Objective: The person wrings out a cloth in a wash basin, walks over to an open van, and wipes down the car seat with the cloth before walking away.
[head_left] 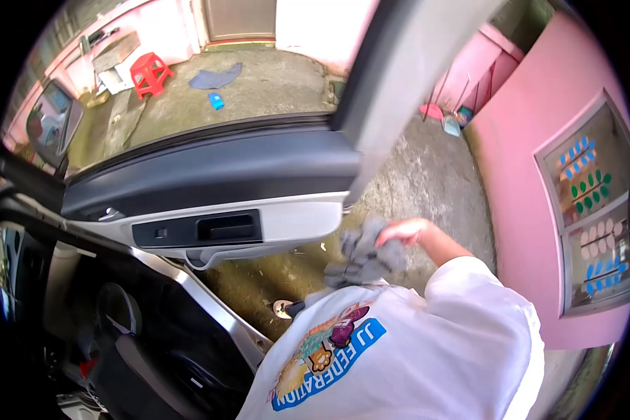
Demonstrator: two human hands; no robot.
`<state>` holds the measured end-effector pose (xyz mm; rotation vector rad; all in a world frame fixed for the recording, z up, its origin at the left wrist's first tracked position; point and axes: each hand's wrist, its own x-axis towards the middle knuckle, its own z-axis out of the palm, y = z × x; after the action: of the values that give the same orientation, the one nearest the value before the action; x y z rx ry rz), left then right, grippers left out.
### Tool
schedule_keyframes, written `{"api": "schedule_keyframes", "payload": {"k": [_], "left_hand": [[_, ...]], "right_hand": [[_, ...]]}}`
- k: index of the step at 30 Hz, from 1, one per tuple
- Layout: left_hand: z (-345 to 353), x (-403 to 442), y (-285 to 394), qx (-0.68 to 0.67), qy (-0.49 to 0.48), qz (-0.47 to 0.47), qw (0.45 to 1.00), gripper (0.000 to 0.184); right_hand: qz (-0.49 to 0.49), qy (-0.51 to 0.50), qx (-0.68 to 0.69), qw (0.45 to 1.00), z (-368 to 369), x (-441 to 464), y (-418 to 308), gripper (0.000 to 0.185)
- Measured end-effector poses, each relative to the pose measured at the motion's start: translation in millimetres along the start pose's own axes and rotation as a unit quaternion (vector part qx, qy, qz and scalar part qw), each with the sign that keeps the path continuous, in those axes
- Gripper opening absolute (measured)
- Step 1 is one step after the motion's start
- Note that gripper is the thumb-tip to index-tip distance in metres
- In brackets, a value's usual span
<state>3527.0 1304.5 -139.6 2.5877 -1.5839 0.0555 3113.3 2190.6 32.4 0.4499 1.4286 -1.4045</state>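
Note:
My right hand [402, 231] is closed round a crumpled grey cloth [371, 255], which hangs in folds in front of my white shirt. The cloth is close to the rear edge of an open car door [301, 203]. The door has a dark upper panel, a light grey lower panel, and a black armrest insert [196, 229] with a switch and a pull recess. My left hand does not show.
To the left lies the car's dark interior with a seat [133, 371] and the door sill [210, 301]. Through the window opening I see a red stool [149, 75], a blue-grey cloth [215, 77] and a blue packet [216, 101] on concrete. A pink wall [518, 168] stands at right.

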Motion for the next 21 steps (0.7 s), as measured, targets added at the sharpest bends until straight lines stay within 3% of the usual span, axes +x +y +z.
{"api": "schedule_keyframes", "payload": {"k": [3,7,8,9,10,11,13,14,17,21], "left_hand": [[-21.0,-36.0,57.0,-0.035,-0.040,0.158,0.986,0.049],[-20.6,-178.8,101.9,-0.146,0.041,0.318,0.936,0.035],[-25.4,-223.9,101.6,-0.180,0.095,0.367,0.908,0.033],[-44.2,-283.8,100.6,-0.205,0.149,0.414,0.874,0.031],[-71.0,-350.9,93.2,-0.208,0.158,0.467,0.845,0.028],[-96.1,-407.3,83.9,-0.207,0.168,0.516,0.814,0.025],[-84.2,-457.2,90.4,-0.243,0.092,0.596,0.760,0.022],[-83.3,-487.6,81.6,-0.241,0.053,0.626,0.740,0.022],[-81.3,-569.2,48.4,-0.210,-0.020,0.688,0.694,0.022],[-57.0,-626.7,-7.8,-0.096,-0.148,0.670,0.721,0.010]], "right_hand": [[-0.211,0.049,0.233,0.948,-71.2,-35.3,32.6,0.060],[-0.426,-0.067,0.412,0.803,-145.5,-66.4,50.9,0.059],[-0.427,-0.065,0.422,0.798,-171.8,-65.9,64.0,0.059],[-0.466,-0.097,0.455,0.752,-200.6,-64.5,76.7,0.059],[-0.501,-0.128,0.485,0.705,-225.1,-65.2,86.6,0.058],[-0.496,-0.126,0.493,0.704,-244.9,-69.1,96.4,0.058],[-0.563,-0.183,0.509,0.625,-250.3,-60.4,90.1,0.052],[-0.536,-0.022,0.556,0.635,-256.0,-71.1,85.0,0.050],[-0.507,-0.021,0.588,0.630,-300.3,-82.3,89.5,0.049],[-0.465,0.002,0.590,0.660,-355.3,-73.9,96.1,0.054]]}}
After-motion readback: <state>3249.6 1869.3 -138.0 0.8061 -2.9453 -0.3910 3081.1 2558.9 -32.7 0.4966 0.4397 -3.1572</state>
